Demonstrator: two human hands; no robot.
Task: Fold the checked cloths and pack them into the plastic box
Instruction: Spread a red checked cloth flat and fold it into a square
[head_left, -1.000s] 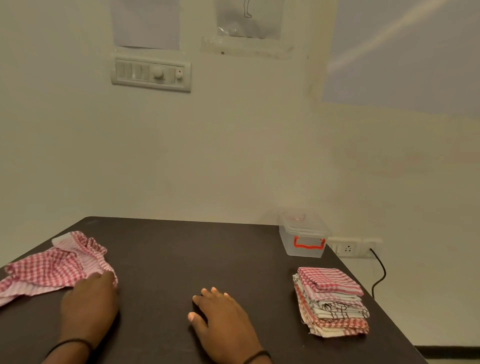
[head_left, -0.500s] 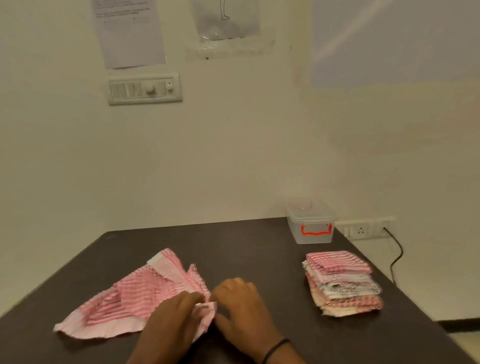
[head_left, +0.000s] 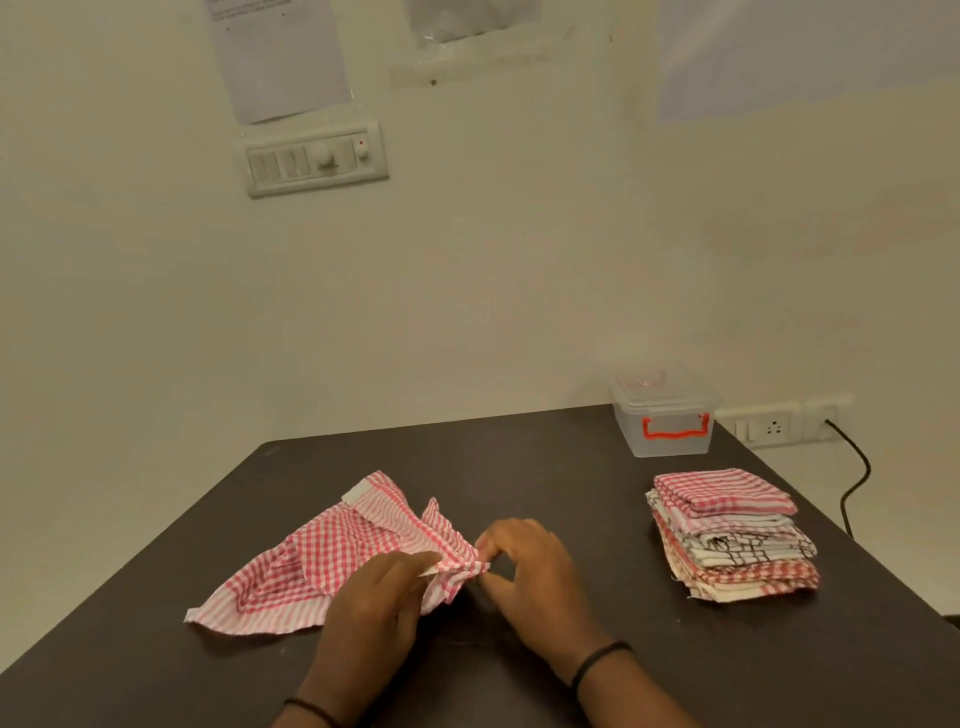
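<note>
A crumpled red-and-white checked cloth (head_left: 332, 556) lies on the dark table (head_left: 519, 467), left of centre. My left hand (head_left: 379, 603) pinches its bunched right edge. My right hand (head_left: 530, 571) pinches the same edge from the other side, fingers curled. At the right stands a stack of folded checked cloths (head_left: 727, 535), red ones and one with black lines. Behind the stack, at the table's far right corner, is a clear plastic box (head_left: 662, 415) with its lid on and a red handle.
The table's far edge meets a cream wall. A wall socket with a black cable (head_left: 852, 483) hangs just past the table's right edge. A switch panel (head_left: 314, 158) and papers are higher on the wall.
The loose cloth came from the far left to the middle of the table. Both hands, flat on the table a second ago, now pinch its edge. The view swung left.
</note>
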